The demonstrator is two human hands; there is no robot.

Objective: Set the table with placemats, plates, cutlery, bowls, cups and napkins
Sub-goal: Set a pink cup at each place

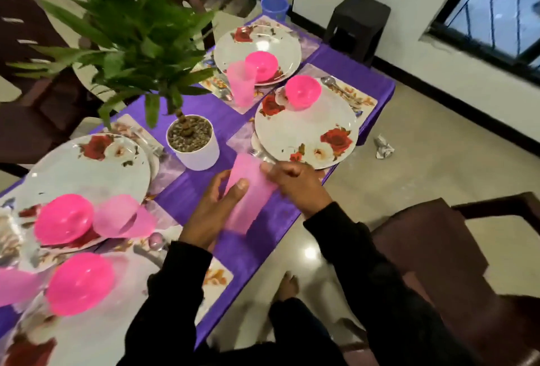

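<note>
Black sleeves (pixel 181 292) reach in from the bottom edge. Left hand (pixel 213 208) grips a pale pink cup (pixel 248 190), thumb across its side, fingers curled behind. Right hand (pixel 295 181) has its fingers curled at the same cup's upper part, pinching near the end; exact contact blurred. Cup is tilted, held above the purple table (pixel 233 251), just beside the near-right flowered plate (pixel 304 129). That plate carries an upturned bright pink bowl (pixel 303 91); spoon (pixel 331 83) lies on the placemat beyond it. Far plate (pixel 257 44) holds a bowl, another pink cup (pixel 241 82) standing at its edge. Left plate (pixel 87 167) with bowl and tipped cup. Potted plant (pixel 193 140) mid-table. Blue cup (pixel 274 7) at the far end. Crumpled paper (pixel 384 146) on the floor.
</note>
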